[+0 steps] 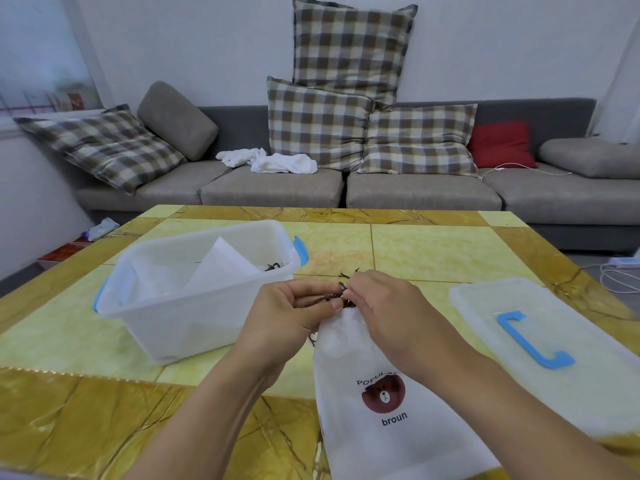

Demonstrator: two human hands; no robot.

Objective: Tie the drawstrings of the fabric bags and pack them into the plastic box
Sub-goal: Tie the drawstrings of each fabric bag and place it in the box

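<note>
head view: I see both hands meeting at frame centre, over the table [433, 251].
left hand [291, 315]: fingers curled, pinching the dark drawstring [341, 294] at the bag's neck.
right hand [388, 308]: fingers curled, pinching the same drawstring from the other side; the two hands' fingertips are touching or nearly so, I can't tell which.
bag [391, 403]: white fabric, lower centre-right of frame, lying on the table, gathered neck up between the hands; bear print and the word "broun" face me.
knot: hidden by fingers, I can't tell if it's tied.
box [180, 323]: clear plastic with blue latches, left of centre, open, just beside the left hand.
box contents: one white bag [221, 268] inside, dark string showing by the right wall.
lid [554, 344]: clear with a blue handle, right of frame, flat on the table, apart from the box.
background: grey sofa [277, 188] with checked cushions, upper frame.
</note>
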